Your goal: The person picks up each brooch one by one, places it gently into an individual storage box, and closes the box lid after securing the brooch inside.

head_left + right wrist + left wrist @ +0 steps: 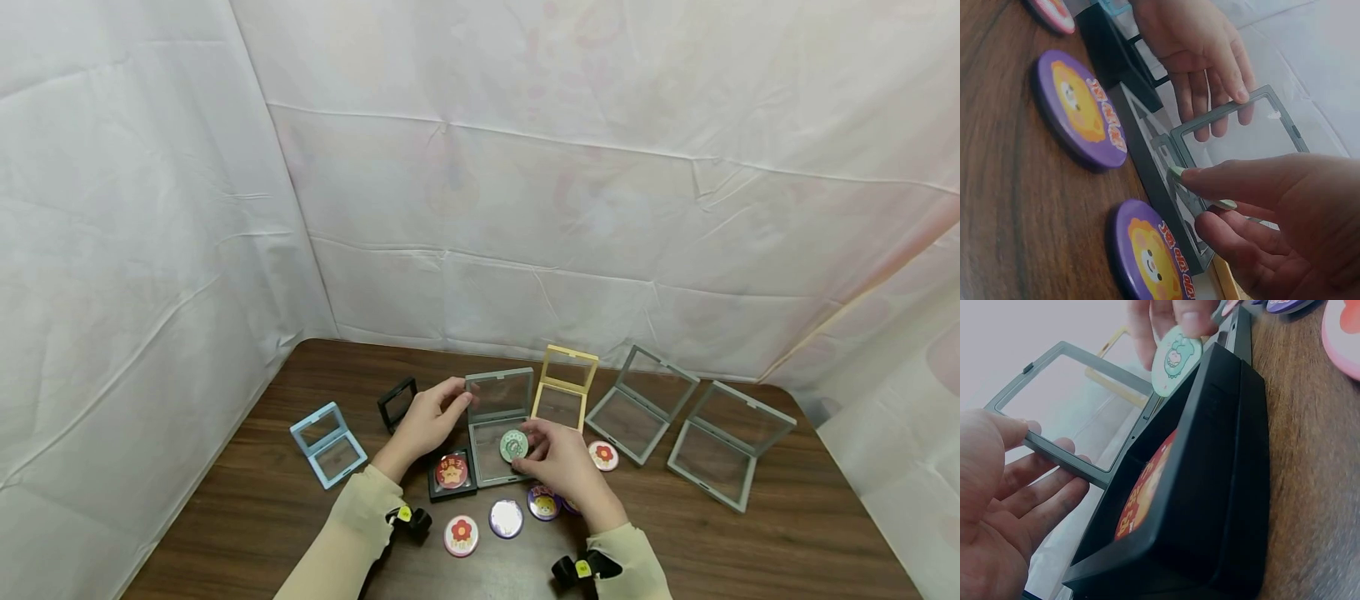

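A round green badge (513,446) is being held over the base of an opened grey case (495,482), its printed face being turned upward and toward the left; whether the base is being touched cannot be told. The badge is being pinched at its rim between the thumb and fingers of the right hand (562,458). The case's hinge line is being run left to right, with the lid (498,393) being raised at the far side. The lid's left edge is being lightly gripped by the left hand (430,417), thumb in front, loosely extended fingers behind. Just left of the base, a red badge (452,472) is being held in a black case (454,498). Nearer the person, a flower badge (461,536), a silvery badge (506,518) and a purple badge (543,502) are being supported by the table (787,550). Behind the right hand, a yellow case (564,385) is being kept open.
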Demonstrator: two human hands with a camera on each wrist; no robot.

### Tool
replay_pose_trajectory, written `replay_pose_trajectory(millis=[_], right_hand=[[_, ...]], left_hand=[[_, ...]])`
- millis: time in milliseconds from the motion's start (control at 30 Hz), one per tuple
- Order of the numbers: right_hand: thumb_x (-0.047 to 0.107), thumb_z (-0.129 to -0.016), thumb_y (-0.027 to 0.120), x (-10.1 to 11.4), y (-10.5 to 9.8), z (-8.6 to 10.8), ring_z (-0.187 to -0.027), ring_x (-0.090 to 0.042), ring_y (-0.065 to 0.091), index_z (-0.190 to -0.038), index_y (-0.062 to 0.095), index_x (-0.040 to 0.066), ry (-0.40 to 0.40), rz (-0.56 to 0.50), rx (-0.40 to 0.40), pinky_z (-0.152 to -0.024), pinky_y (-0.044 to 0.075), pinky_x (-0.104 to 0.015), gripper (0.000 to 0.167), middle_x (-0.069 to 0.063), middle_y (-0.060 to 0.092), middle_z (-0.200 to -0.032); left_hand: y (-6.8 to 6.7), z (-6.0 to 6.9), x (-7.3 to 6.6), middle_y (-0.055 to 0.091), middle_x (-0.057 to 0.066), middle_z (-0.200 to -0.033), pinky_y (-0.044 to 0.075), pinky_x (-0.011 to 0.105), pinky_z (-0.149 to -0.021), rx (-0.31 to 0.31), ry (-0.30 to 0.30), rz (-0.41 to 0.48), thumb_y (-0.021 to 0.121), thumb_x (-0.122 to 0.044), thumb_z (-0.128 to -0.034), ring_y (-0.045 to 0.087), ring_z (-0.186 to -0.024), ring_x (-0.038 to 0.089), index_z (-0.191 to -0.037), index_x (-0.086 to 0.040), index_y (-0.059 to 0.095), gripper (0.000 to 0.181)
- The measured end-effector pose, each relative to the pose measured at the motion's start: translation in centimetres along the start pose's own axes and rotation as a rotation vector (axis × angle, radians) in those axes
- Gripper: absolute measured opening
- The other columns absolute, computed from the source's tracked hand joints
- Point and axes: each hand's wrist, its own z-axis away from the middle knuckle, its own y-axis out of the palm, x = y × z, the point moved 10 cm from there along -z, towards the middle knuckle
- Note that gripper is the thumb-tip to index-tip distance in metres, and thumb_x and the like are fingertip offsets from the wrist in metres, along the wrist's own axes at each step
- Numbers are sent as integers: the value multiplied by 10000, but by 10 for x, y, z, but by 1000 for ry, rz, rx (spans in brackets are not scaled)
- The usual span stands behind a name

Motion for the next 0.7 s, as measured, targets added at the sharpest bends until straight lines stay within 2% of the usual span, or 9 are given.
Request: replay_pose_trajectory(millis=[300,533,700], right_hand=[[158,-855,961,-1,5,-1,-692,-28,606,-1239,782,79,-36,92,31,-615,519,-253,431,4,703,-982],[200,-845,975,-2,6,-2,-718,-104,587,-1197,791,79,-81,153,7,-639,485,-258,416,-9,652,-993],[229,-861,965,-2,9,-1,-712,-89,536,-1182,790,81,-91,159,1,-645,466,-264,395,-10,613,-992]], left_hand=[[1,0,0,791,-39,-1152,597,449,-944,-1,1,-6,558,-295,-1168,749,-1068,151,-1328,-123,733,293],[0,1,-1,792,-20,-1155,595,464,-939,-5,6,-5,558,-301,-1169,754,-1067,185,-1313,-166,734,265],[-1,1,0,796,-28,-1156,595,460,-947,-11,-2,-10,562,-305,-1167,752,-1072,159,-1303,-182,741,256]])
